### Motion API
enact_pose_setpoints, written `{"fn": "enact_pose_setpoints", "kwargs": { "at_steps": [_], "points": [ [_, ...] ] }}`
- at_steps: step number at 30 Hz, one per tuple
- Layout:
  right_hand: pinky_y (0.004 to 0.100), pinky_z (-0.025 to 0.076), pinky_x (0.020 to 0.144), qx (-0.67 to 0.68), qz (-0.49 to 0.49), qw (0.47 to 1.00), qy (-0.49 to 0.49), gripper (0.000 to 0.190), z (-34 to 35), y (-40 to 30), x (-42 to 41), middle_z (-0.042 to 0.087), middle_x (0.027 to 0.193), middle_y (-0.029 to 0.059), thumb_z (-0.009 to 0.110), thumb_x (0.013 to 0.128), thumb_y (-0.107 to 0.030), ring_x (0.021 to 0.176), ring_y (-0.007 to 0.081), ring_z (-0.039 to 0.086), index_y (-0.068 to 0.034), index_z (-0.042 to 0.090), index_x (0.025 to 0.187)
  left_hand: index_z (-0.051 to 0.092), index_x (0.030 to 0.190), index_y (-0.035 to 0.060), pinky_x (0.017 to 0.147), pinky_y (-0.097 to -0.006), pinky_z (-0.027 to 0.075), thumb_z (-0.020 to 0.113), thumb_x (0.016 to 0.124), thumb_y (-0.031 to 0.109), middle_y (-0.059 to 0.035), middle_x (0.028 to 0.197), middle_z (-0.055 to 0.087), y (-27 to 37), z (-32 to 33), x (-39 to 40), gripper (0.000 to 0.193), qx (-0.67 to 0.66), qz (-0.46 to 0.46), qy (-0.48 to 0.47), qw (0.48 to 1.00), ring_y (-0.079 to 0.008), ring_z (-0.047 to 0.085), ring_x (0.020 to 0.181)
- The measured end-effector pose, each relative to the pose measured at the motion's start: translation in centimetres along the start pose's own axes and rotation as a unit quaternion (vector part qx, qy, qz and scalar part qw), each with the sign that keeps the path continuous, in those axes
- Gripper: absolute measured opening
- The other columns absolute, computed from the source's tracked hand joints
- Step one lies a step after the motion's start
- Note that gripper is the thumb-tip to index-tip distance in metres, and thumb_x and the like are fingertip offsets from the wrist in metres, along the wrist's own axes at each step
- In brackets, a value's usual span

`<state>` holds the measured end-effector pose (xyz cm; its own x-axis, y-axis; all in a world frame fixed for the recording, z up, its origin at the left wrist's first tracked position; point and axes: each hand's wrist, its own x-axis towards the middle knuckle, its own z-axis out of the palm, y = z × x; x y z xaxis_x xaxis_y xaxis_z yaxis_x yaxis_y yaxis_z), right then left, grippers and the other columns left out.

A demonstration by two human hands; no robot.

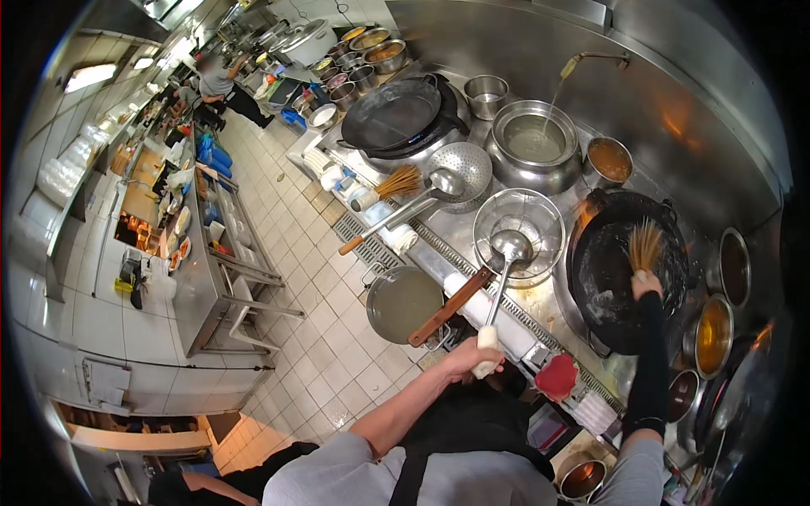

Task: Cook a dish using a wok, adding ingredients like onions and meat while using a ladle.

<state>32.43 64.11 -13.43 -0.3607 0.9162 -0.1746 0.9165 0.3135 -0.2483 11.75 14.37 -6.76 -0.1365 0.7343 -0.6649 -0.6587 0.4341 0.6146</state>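
My left hand [474,360] grips the cloth-wrapped handle of a steel ladle [510,250], whose bowl rests over a wire strainer [549,218] with a wooden handle [450,308]. In my right hand [647,284] is a bamboo wok brush [644,245], its bristles inside a black wok [607,316] that holds wet, whitish residue. Flame shows at the wok's upper left rim. Left of the strainer lie a perforated steel skimmer [471,167], a second ladle [447,183] and another bamboo brush [398,183].
Water runs from a tap [573,65] into a round steel pot [535,161]. Bowls of sauce and oil [715,335] stand at the right. A pot of cloudy liquid [405,303] sits below the range edge. Co-workers [218,82] stand farther off; another person's arm [218,488] is at lower left.
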Motion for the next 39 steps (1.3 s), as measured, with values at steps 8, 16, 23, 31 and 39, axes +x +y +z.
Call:
{"fn": "enact_pose_setpoints", "kwargs": {
  "at_steps": [8, 16, 23, 31, 39],
  "points": [
    [0.0500, 0.055, 0.085, -0.035, -0.100, 0.979, -0.176, 0.039, -7.7, -10.1, -19.0, 0.072, 0.097, 0.0243, 0.059, 0.082, -0.028, 0.097, 0.0392, 0.070, -0.003, 0.066, 0.112, 0.060, 0.110, -0.0078, 0.064, -0.0319, 0.059, 0.066, 0.095, 0.019, -0.0194, 0.090, 0.071, 1.4, 1.1, -0.1, 0.031, -0.021, -0.040, 0.013, 0.999, -0.0257, 0.072, 0.075],
    [0.0437, 0.059, 0.076, -0.106, -0.033, 0.993, -0.045, 0.025, -7.1, 3.7, -1.7, 0.074, 0.097, 0.0189, 0.066, 0.077, -0.023, 0.093, 0.0343, 0.073, -0.007, 0.074, 0.095, 0.059, 0.110, -0.0045, 0.063, -0.0327, 0.056, 0.066, 0.095, 0.021, -0.0174, 0.087, 0.070, 2.4, 3.8, 3.4, 0.030, 0.094, -0.044, -0.011, 0.995, -0.0242, 0.069, 0.072],
    [0.0502, 0.054, 0.089, -0.046, -0.087, 0.978, -0.183, 0.048, -6.7, -2.3, -16.1, 0.070, 0.109, 0.0237, 0.059, 0.080, -0.020, 0.103, 0.0399, 0.069, -0.008, 0.059, 0.127, 0.057, 0.108, -0.0032, 0.061, -0.0316, 0.055, 0.065, 0.095, 0.020, -0.0176, 0.087, 0.069, 1.9, 3.9, 1.4, 0.028, 0.059, -0.048, 0.039, 0.996, -0.0237, 0.068, 0.070],
    [0.0482, 0.056, 0.090, 0.041, -0.013, 0.997, -0.065, 0.036, -3.2, -7.6, -1.4, 0.071, 0.120, 0.0141, 0.054, 0.088, -0.028, 0.109, 0.0363, 0.068, -0.010, 0.074, 0.112, 0.060, 0.107, -0.0054, 0.064, -0.0318, 0.057, 0.068, 0.094, 0.018, -0.0173, 0.088, 0.070, 1.5, 4.6, 1.5, 0.028, 0.029, -0.020, 0.049, 0.998, -0.0228, 0.070, 0.071],
    [0.0469, 0.058, 0.079, 0.061, -0.247, 0.954, -0.161, 0.025, -5.7, -7.9, -16.7, 0.073, 0.087, 0.0193, 0.061, 0.080, -0.025, 0.088, 0.0378, 0.072, -0.006, 0.075, 0.089, 0.061, 0.106, -0.0054, 0.063, -0.0316, 0.057, 0.068, 0.094, 0.019, -0.0174, 0.087, 0.070, 0.7, 4.8, 1.3, 0.029, 0.040, -0.039, 0.036, 0.998, -0.0233, 0.070, 0.072]
  ]
}}
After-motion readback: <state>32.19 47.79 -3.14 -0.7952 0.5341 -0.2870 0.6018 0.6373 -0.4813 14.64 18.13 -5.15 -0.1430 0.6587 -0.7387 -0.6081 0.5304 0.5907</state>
